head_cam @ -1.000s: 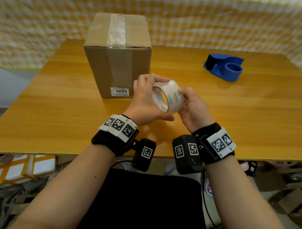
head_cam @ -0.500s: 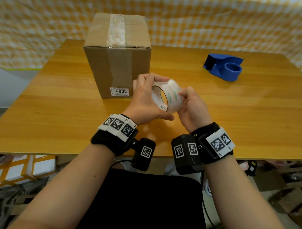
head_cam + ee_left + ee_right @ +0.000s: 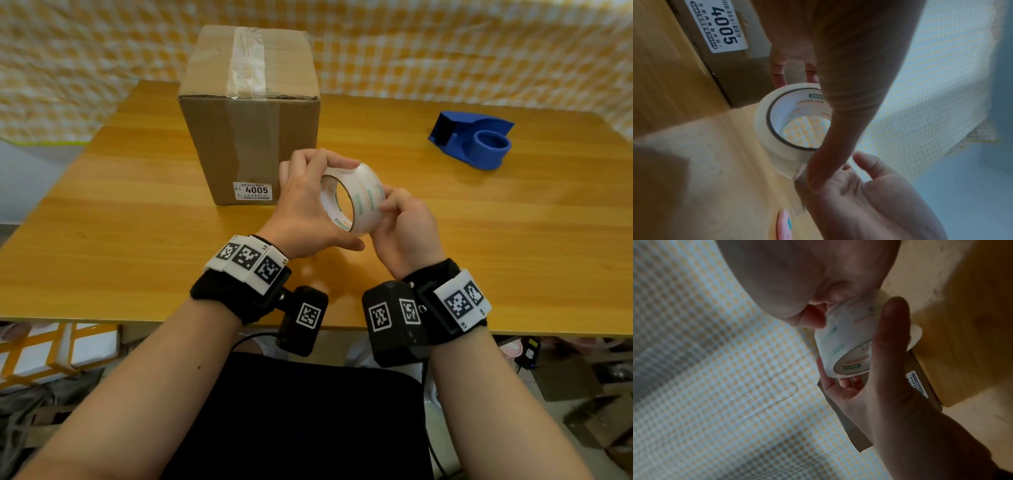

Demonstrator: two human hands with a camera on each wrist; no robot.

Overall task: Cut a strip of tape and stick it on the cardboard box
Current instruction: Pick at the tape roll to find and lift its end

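Note:
A roll of clear tape (image 3: pixel 356 198) is held above the table in front of the cardboard box (image 3: pixel 250 123). My left hand (image 3: pixel 305 209) grips the roll, fingers over its top and thumb beneath. My right hand (image 3: pixel 404 226) curls against the roll's right side, its fingertips picking at the outer wrap. In the left wrist view the roll (image 3: pixel 777 129) shows its white core, with the box label (image 3: pixel 719 27) behind. The right wrist view shows the roll (image 3: pixel 846 344) between both hands. No loose strip of tape is visible.
A blue tape dispenser (image 3: pixel 472 140) sits at the back right of the wooden table (image 3: pixel 120 240). The box top carries a strip of clear tape (image 3: pixel 248 61). A yellow checked cloth (image 3: pixel 445 51) hangs behind. Boxes and clutter lie under the table.
Both hands stay at the roll with only small shifts; the right fingertips have moved slightly along its outer surface.

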